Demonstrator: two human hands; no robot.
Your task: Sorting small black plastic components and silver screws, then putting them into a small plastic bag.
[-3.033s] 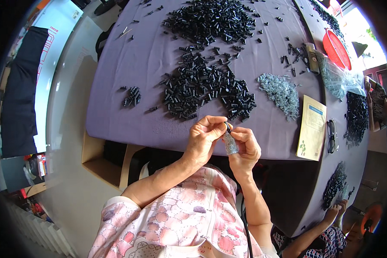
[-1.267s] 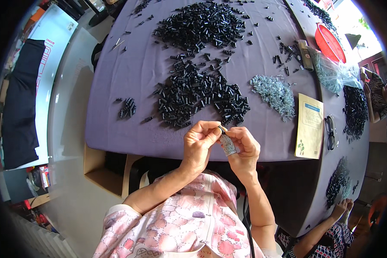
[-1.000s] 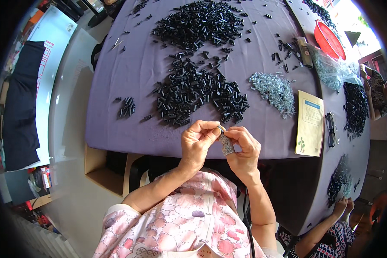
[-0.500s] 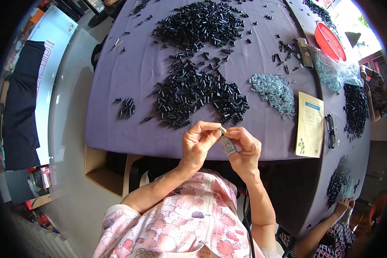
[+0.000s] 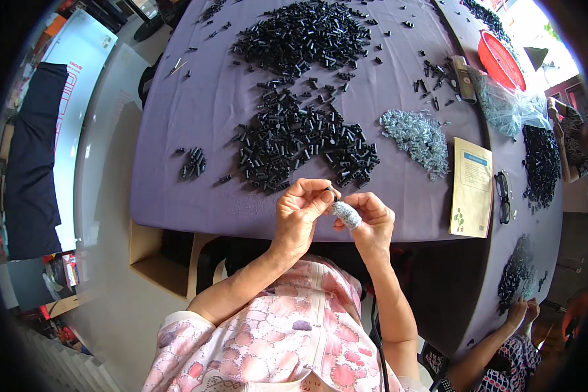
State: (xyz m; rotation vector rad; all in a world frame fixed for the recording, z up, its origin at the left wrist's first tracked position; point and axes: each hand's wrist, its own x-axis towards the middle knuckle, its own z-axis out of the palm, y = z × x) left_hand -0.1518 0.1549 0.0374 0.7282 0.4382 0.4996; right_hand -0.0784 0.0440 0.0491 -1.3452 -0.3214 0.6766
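Just past the table's near edge, my left hand pinches a small black cylindrical piece between thumb and forefinger. My right hand meets it from the other side, thumb and forefinger closed at the same piece. A grey speckled cover wraps my right thumb. Fingertips hide most of the piece. Beyond my hands lies a heap of black cylindrical pieces. Clear small pieces are piled to the right of it.
A larger black heap lies farther back on the purple-covered table. To the right are a tan booklet, eyeglasses, a clear bag and a red basket. A co-worker's hands work at the lower right.
My right hand has turned, bringing the grey thumb cover more into view beside the black piece. My left hand keeps its pinch, nearly in place.
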